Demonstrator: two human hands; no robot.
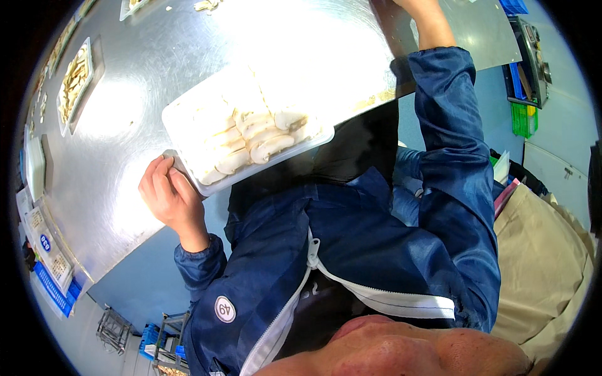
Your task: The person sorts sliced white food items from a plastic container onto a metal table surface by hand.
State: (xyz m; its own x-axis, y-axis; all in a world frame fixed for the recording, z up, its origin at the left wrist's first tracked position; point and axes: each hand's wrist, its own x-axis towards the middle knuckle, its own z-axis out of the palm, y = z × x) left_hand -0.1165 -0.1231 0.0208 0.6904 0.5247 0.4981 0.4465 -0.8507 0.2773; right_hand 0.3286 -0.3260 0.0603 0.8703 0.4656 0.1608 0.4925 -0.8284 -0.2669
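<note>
A white plastic tray (279, 160) of thick pale slices (271, 145), which look like mushroom, lies at an angle in front of me, its near side over the table's edge. Glare washes out its far part. My left hand (168, 193) is beside the tray's left end, fingers curled and thumb drawn in close to the rim. Whether they grip the rim or anything else is hidden. At the top right my right arm reaches far across the table, and the picture's edge cuts off most of my right hand (417, 5), so its fingers do not show.
Another tray of sliced pieces (75, 84) stands on the metal table (119, 182) at the left, with more trays beyond it. A white packet (49, 244) and a blue printed sheet (55, 288) are at the left edge. Beige cloth (539, 250) hangs at my right.
</note>
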